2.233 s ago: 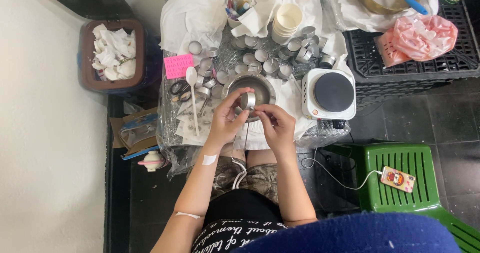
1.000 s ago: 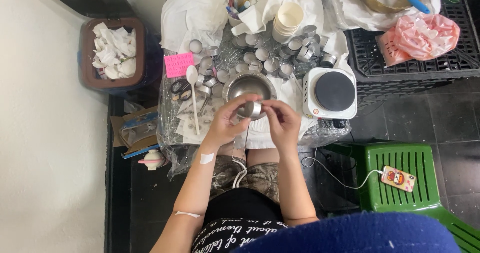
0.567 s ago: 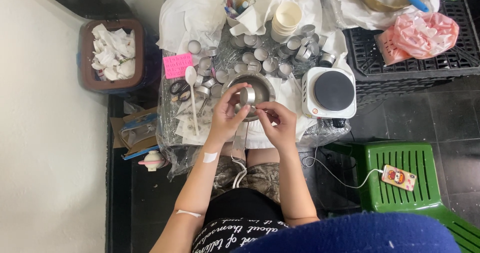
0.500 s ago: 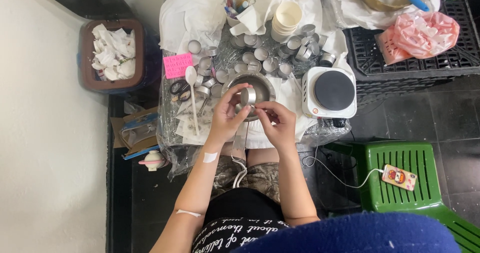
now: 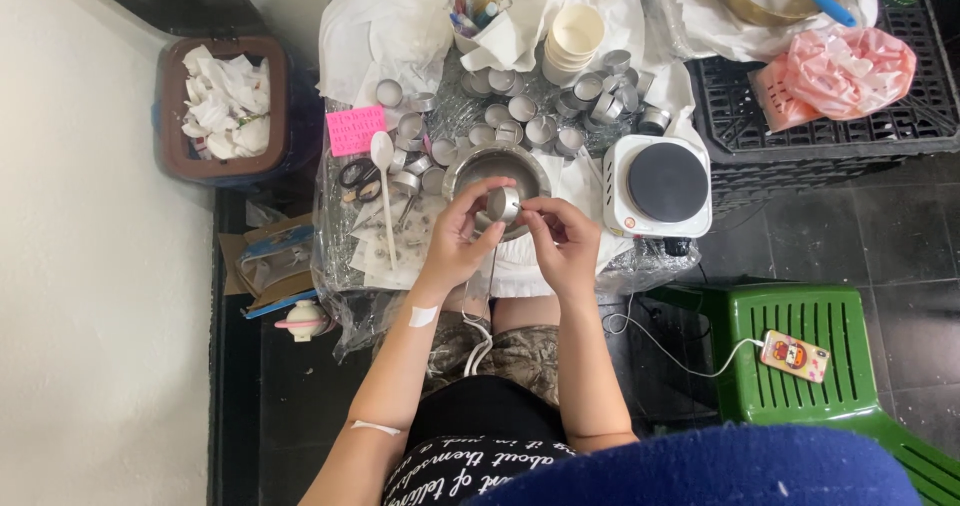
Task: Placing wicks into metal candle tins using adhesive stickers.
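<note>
Left hand (image 5: 458,241) closed round small metal cup (image 5: 503,204), fingers curled on its side — cup held tilted, just above rim of steel bowl (image 5: 470,166). Right hand (image 5: 562,238) pinched at cup's right edge w/ thumb and forefinger; whether anything sits between fingertips — cannot tell. Bowl on cluttered table (image 5: 340,256), approx. centre. White hotplate (image 5: 660,186) just right of bowl. White spoon (image 5: 382,181) and scissors (image 5: 355,174) to left, near pink note (image 5: 356,129). More empty metal cups (image 5: 540,116) behind bowl. Stack of paper cups (image 5: 572,41) further back. Phone (image 5: 795,355) on green stool (image 5: 820,366), well apart from hands.
</note>
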